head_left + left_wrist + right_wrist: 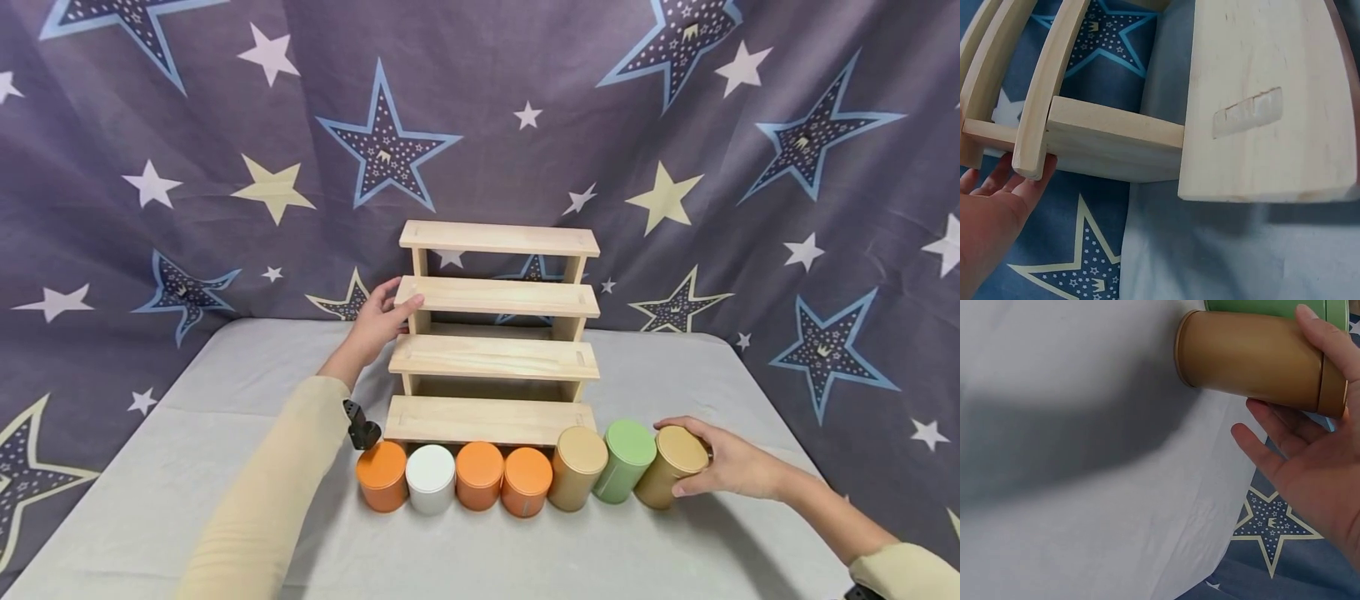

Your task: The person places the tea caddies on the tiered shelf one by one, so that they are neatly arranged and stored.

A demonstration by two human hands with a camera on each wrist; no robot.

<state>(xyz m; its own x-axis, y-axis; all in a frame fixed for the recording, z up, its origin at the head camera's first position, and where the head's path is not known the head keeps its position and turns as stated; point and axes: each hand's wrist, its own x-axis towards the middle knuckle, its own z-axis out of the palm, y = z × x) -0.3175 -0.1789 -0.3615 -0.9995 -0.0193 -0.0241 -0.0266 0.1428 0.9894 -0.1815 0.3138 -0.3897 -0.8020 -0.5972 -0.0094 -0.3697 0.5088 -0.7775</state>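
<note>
A stepped light-wood shelf (491,421) stands at the table's middle. My left hand (381,321) grips the left end of its second board from the top; in the left wrist view, that hand (994,219) is by the board's end. In front of the shelf stands a row of lidded canisters. At the right end, my right hand (738,462) holds a gold canister (660,483) between thumb and fingers. The right wrist view shows this gold canister (1247,356) beside a green one (1260,306), its lid end within my right hand (1316,450).
Along the row, left to right, are an orange canister (382,479), a white one (431,482), two more orange ones, a gold one (577,471) and a green one (624,467). A star-patterned cloth (487,167) hangs behind the pale-covered table (187,467).
</note>
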